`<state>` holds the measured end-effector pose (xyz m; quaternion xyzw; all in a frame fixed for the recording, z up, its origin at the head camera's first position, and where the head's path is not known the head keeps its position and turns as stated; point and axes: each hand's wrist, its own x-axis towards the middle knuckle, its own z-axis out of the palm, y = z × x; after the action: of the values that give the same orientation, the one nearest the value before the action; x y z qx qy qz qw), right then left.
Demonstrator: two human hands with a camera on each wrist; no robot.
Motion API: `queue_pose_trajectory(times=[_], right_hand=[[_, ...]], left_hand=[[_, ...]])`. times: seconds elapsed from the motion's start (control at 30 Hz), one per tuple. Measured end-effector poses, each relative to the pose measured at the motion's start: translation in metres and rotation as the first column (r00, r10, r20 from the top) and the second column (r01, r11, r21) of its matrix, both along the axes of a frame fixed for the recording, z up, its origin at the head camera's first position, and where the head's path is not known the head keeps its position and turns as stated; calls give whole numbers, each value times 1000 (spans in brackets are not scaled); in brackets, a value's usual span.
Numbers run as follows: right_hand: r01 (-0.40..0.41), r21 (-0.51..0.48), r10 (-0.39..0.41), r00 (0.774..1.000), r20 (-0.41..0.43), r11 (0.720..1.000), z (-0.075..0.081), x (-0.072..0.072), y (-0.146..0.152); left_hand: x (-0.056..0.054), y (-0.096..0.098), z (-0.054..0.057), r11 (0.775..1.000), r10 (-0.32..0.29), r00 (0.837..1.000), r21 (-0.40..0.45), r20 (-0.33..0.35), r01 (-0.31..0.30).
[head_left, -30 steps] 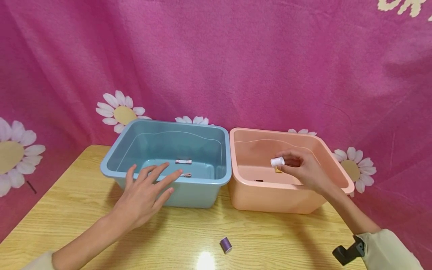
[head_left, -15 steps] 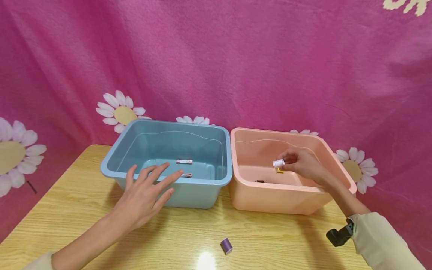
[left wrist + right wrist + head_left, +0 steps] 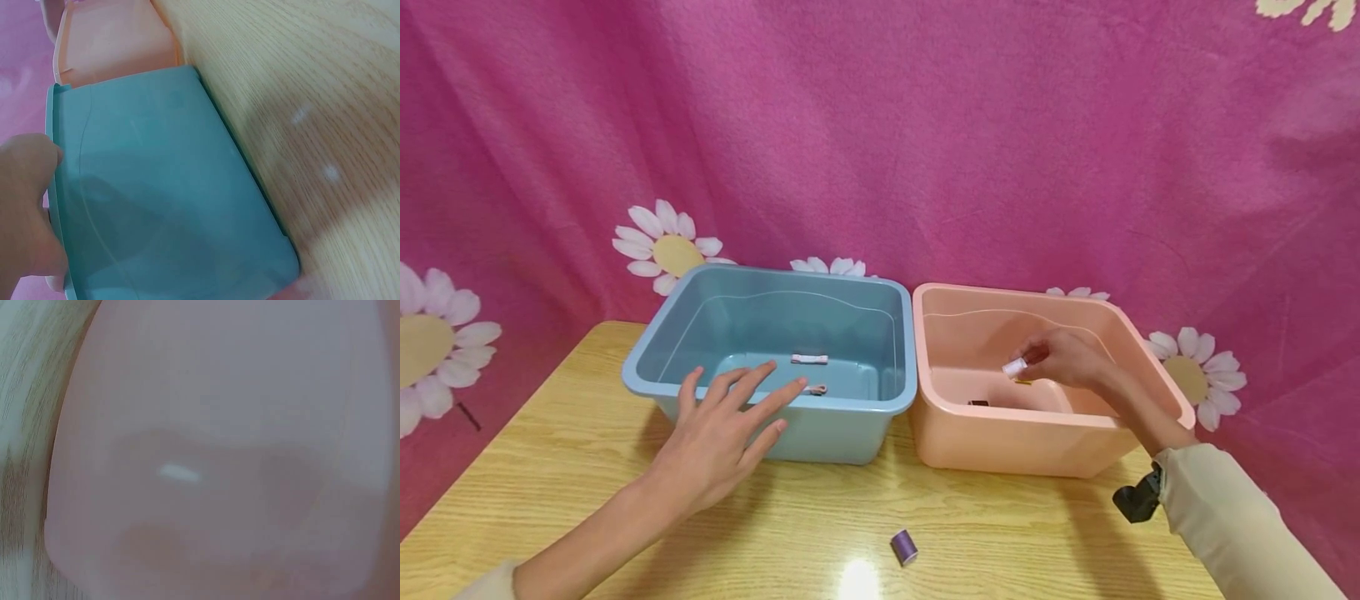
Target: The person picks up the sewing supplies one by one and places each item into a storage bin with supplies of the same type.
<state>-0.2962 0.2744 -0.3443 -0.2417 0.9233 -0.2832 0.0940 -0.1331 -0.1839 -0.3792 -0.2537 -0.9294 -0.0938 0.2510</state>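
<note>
My right hand (image 3: 1060, 358) reaches down inside the peach tub (image 3: 1000, 437) and pinches a white thread spool (image 3: 1014, 367) between thumb and fingers. Beneath the spool a sliver of something yellow (image 3: 1023, 382) shows, and a small dark brown item (image 3: 978, 403) lies by the tub's near wall. With fingers spread, my left hand (image 3: 722, 433) is at the near rim of the blue tub (image 3: 842, 433); the left wrist view has that hand (image 3: 28, 206) right at the rim. The right wrist view is filled by the peach tub's outer wall (image 3: 219, 394), the hand itself out of sight.
A purple thread spool (image 3: 904, 547) lies on the wooden table (image 3: 820, 517) in front of the tubs. Inside the blue tub are two small pinkish-white bundles, one farther back (image 3: 808, 359). The tubs stand side by side before a magenta flowered cloth (image 3: 880, 150).
My right hand has sunk a little deeper into the peach tub with the white spool, which is now more tilted. The right forearm has shifted left. My left hand stays in place.
</note>
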Motion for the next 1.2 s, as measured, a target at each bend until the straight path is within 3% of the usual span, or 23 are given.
queue_pose_trajectory(times=[0.17, 0.37, 0.97, 1.2], right_hand=[[-53, 2, 52, 997, 51, 999, -6, -6, -1], [-110, 87, 109, 994, 14, 990, -12, -9, 0], [-145, 116, 136, 987, 88, 983, -14, -12, -1], [-145, 132, 138, 988, 65, 981, -14, -10, -2]], left_hand=[[0, -1, 0, 1000, 3, 1000, -3, 12, -3], [1, 0, 2, 1000, 4, 1000, -2, 18, -4], [0, 0, 0, 1000, -8, 1000, 7, -3, 8], [0, 0, -1, 1000, -11, 1000, 8, -9, 11]])
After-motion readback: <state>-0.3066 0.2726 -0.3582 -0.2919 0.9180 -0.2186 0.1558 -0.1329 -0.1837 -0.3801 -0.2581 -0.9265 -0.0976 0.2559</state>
